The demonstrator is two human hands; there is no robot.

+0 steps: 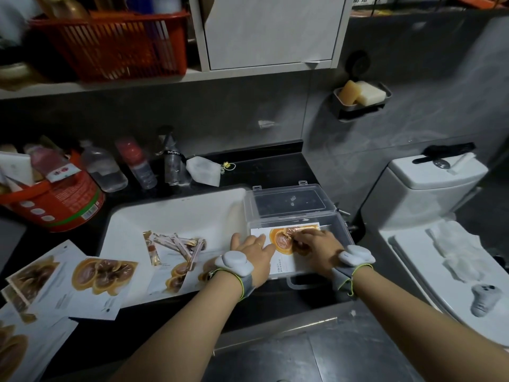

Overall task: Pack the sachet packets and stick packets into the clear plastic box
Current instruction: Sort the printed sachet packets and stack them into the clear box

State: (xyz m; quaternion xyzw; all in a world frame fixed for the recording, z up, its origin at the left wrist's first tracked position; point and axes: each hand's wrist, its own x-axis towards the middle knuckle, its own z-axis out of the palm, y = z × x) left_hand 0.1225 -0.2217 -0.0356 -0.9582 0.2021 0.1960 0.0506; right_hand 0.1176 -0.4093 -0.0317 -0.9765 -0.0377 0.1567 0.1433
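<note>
Two hands rest on one sachet packet [286,252] that lies flat in the clear plastic box [341,230], which sits at the right end of the white sink [170,216] with its lid [289,201] swung open behind it. The left hand [254,250] is spread nearly flat, fingers extended and slightly apart, pressing down on the packet's left side; it grips nothing. The right hand [314,242] lies palm down over the packet's right half with its fingers curled a little onto the orange mushroom print; whether they pinch the packet's edge or only press on it cannot be told. Each wrist wears a grey strap with a white device on top.

A bundle of stick packets [179,244] lies in the sink basin, left of the box and well apart from both hands, partly on top of another sachet [176,274]. More sachets [102,277] lie fanned out on the black counter [275,166] to the left of the sink, overlapping one another, some reaching the picture's lower left edge.

At the back of the counter stand several bottles [103,172] and a red tin [60,205]. A red basket [115,42] sits on the shelf above, a soap dish [360,102] hangs on the wall, and a toilet [429,199] stands to the right.
</note>
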